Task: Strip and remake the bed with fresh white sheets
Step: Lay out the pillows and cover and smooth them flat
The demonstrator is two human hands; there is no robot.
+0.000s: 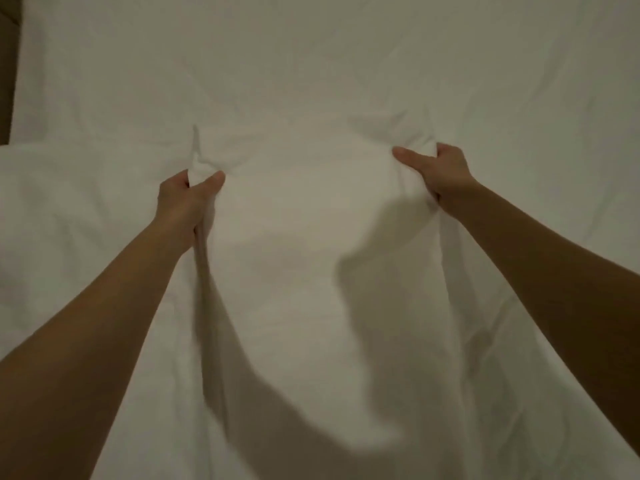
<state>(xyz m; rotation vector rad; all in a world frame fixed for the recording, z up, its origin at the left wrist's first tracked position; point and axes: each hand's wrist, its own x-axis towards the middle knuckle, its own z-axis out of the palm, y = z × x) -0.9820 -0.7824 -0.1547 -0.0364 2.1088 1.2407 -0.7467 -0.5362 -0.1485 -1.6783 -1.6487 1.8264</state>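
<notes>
We see a wide white cotton sheet (pixel 311 81) filling nearly the whole head view, lying over the bed and creased in soft folds. Both of the person's bare forearms reach forward from the lower corners of the view, and each ends in a grip on the cloth.

The left hand (pixel 188 199) has its fingers and thumb curled round a bunched ridge of the sheet; a small peak of fabric stands up just above the thumb, and a twisted fold runs down from the fist along the inner side of the left forearm. The right hand (pixel 441 169) pinches another gather of the same sheet, its thumb stretched out flat toward the middle and its fingers wrapped over the top of the bunch. A fold hangs from this grip too, running down beside the right forearm.

Between the two hands the sheet is lifted and pulled fairly taut, and the part nearest us falls away in a loose, blurred sag. We think this lifted part is a layer apart from the flat cloth farther off, but white on white makes that hard to tell.

At the upper left edge a narrow dark brown strip (pixel 8 64) shows beside the sheet; we cannot tell what it is.
</notes>
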